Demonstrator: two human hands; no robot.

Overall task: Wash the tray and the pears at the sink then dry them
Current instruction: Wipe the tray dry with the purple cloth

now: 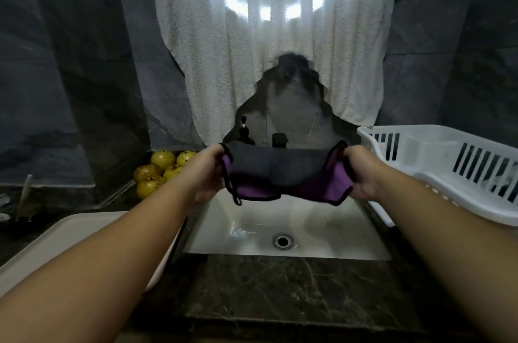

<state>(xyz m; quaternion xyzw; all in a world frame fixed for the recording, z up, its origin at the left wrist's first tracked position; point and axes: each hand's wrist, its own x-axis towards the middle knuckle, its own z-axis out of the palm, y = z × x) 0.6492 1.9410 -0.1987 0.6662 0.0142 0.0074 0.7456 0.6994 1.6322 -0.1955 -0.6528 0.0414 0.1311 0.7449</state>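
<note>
Both hands hold a grey and purple cloth [283,174] stretched out above the sink [288,225]. My left hand [206,171] grips its left edge and my right hand [361,174] grips its right edge. Several yellow speckled pears [157,171] lie in a heap on the dark counter left of the sink, against the wall. A pale tray [64,233] sits on the counter at the lower left, partly under my left forearm. The sink basin looks wet, with a round drain [283,241] in the middle.
A white plastic dish rack [437,168] stands on the counter to the right of the sink. A white towel [269,42] hangs over the mirror behind. A dark soap pump [245,133] and a black tap [279,140] stand behind the cloth.
</note>
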